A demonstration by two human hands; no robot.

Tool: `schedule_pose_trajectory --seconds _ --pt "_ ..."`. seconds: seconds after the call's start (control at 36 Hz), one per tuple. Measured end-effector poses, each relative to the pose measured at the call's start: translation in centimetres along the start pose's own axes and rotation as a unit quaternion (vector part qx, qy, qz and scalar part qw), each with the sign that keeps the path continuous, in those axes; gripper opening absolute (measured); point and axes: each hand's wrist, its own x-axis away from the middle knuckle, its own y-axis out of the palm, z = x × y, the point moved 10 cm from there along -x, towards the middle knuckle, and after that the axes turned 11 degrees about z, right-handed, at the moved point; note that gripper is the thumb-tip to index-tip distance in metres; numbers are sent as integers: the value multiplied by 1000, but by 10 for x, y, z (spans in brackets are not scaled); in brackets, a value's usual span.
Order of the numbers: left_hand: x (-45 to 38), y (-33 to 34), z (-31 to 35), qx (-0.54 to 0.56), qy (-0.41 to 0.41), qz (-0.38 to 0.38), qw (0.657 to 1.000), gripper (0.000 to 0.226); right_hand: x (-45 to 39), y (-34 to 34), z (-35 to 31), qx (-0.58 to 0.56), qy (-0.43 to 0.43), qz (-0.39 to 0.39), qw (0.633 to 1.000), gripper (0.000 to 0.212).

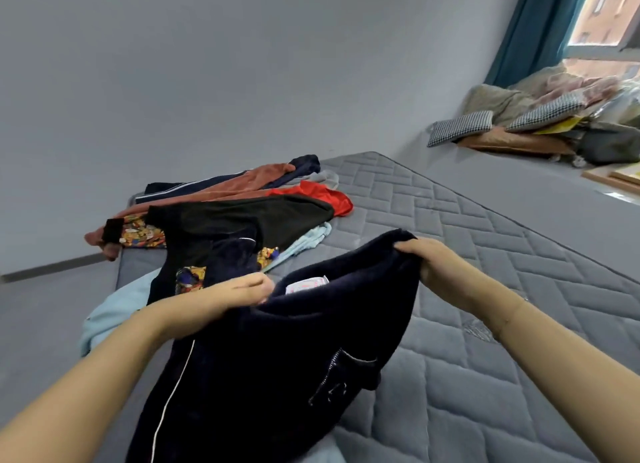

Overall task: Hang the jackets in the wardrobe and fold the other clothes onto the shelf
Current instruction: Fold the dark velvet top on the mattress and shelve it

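I hold a dark navy velvety garment (277, 365) with a thin white stripe and a white label at its top edge, lifted above the grey quilted mattress (502, 307). My left hand (242, 289) grips its top edge on the left; my right hand (426, 258) grips the top edge on the right, stretching it open. Behind it lies a pile of clothes: a black top (242, 217), a red piece (322, 194), a rust-brown piece (249, 180), a colourful printed piece (142, 236) and light blue fabric (114, 310).
A grey wall stands behind the mattress. At the far right, a heap of cushions and bedding (540, 116) sits on a grey ledge under a window with a teal curtain (533, 30). Grey floor (41, 324) lies to the left of the mattress.
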Motion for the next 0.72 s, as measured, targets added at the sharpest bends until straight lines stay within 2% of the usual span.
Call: schedule_pose_trajectory --seconds 0.03,0.06,0.08,0.17,0.22,0.28,0.33,0.42,0.47,0.53,0.61,0.67,0.72 --pt "5 8 -20 94 -81 -28 992 75 2 3 8 -16 21 -1 1000 20" --pt "12 19 -37 149 -143 -66 976 69 4 6 16 -24 41 0 999 20" --pt "21 34 -49 156 -179 -111 965 61 6 8 24 -32 57 1 998 20" --pt "38 69 -87 43 -216 -202 954 73 6 8 38 -40 71 13 997 20" --pt "36 82 -94 -7 -182 -213 960 63 5 5 44 -17 70 30 997 19" --pt "27 79 -90 -8 -136 -177 975 47 1 -4 46 -1 59 57 997 18" --pt "19 58 -76 38 -96 -119 987 41 -5 -19 44 2 39 88 995 18" --pt "10 9 -56 150 -81 -19 985 49 -10 -44 38 32 16 130 991 20" --pt "5 -23 -39 132 -34 38 990 55 -14 -51 36 78 2 118 990 21" --pt "1 -44 -17 87 7 59 994 62 -15 -51 33 77 -6 85 993 22" --pt "-5 -62 7 -70 21 55 996 50 -11 -45 18 63 -7 -22 998 33" --pt "-12 -79 16 -140 21 71 987 50 -1 -40 13 124 6 -112 986 46" --pt "-20 -99 20 -158 13 122 980 47 4 -38 14 182 14 -168 969 45"
